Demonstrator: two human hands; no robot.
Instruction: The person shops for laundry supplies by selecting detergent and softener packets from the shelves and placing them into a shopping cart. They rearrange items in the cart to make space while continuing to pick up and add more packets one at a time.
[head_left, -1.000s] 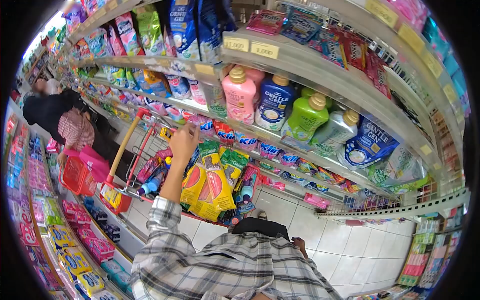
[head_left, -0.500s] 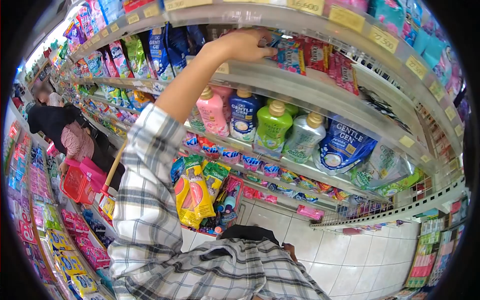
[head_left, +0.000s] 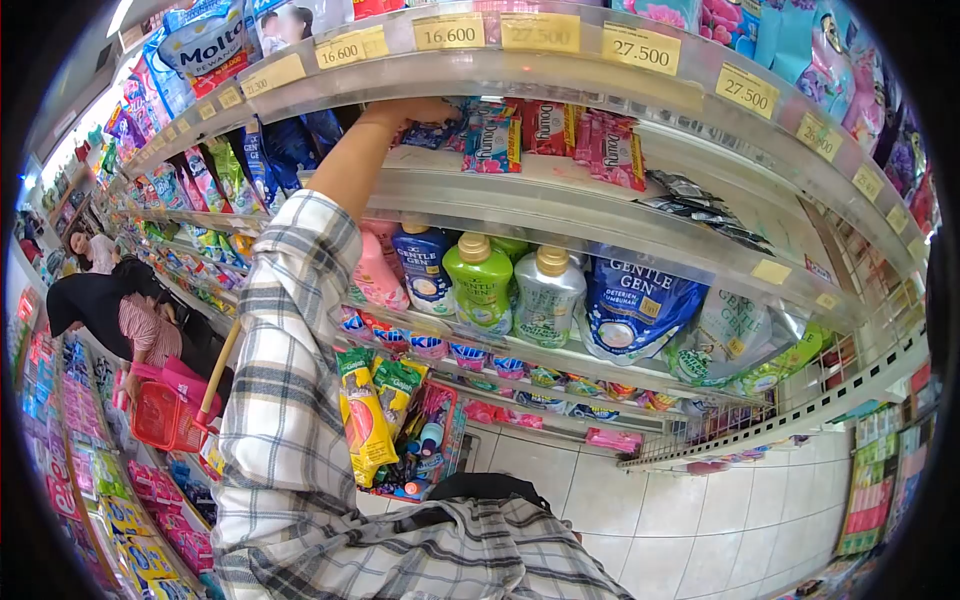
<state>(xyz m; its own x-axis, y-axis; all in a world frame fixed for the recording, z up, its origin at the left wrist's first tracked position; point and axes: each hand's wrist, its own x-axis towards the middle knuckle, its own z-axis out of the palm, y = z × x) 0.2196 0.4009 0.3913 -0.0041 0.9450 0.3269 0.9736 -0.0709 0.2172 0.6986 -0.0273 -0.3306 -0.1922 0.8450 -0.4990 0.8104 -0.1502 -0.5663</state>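
My left hand (head_left: 412, 109) reaches deep into the shelf, under the front rail of the shelf above. Its fingers are at dark blue sachets (head_left: 432, 134) and are mostly hidden by the rail and by shadow. Just right of them lie light blue Downy sachets (head_left: 492, 140), then red Downy sachets (head_left: 548, 128) and pink ones (head_left: 612, 150). Black sachets (head_left: 705, 205) are spread farther right on the same shelf (head_left: 560, 190). My right hand is out of view below.
Gentle Gen bottles (head_left: 482, 285) and pouches (head_left: 640, 300) stand one shelf lower. Down by my body, a basket (head_left: 462, 440) holds yellow packs (head_left: 367, 425). A person (head_left: 140, 315) with a red basket (head_left: 168, 415) is in the aisle at left. Price tags line the upper rail (head_left: 560, 70).
My left hand has moved left, away from the light blue Downy sachets to the dark blue ones, and farther under the rail. The view has shifted, and my right hand has dropped out of sight.
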